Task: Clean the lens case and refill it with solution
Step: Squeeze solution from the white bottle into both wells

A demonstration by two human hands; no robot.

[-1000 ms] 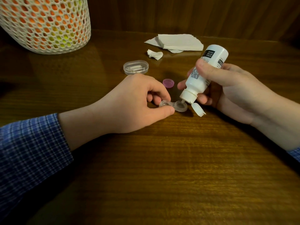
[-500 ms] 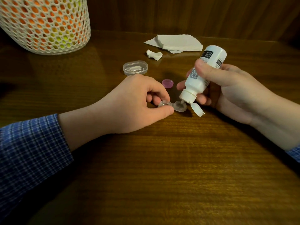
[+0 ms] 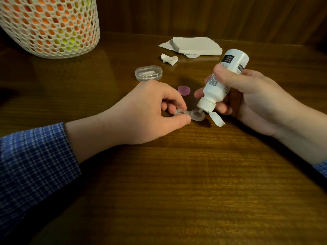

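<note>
Head view looks down on a dark wooden table (image 3: 177,183), with the clear lens case (image 3: 190,115) lying flat near the middle of it. Left hand (image 3: 141,112), in a blue checked sleeve (image 3: 33,165), comes in from 8 o'clock and pinches the left well of the case between curled thumb and fingers, which cover most of that well. Right hand (image 3: 247,98) enters from 3 o'clock, fingers and thumb wrapped round a white solution bottle (image 3: 221,80) that is tipped nozzle-down toward 7 o'clock; its nozzle sits right over the open right well, and whether it touches the well cannot be told. The bottle's flip cap (image 3: 217,119) hangs open from the neck, just at 4 o'clock of the case. A pink cap (image 3: 184,90) rests on the table at 12 o'clock of the case, between the two hands. Further toward 11 o'clock lies a small clear oval box (image 3: 148,73), closed, with something pale inside. Beyond it at 12 o'clock sit a crumpled tissue scrap (image 3: 169,59) and a stack of paper napkins (image 3: 194,45). A white mesh basket (image 3: 49,25) showing orange and yellow-green through its holes stands at 10 o'clock
</note>
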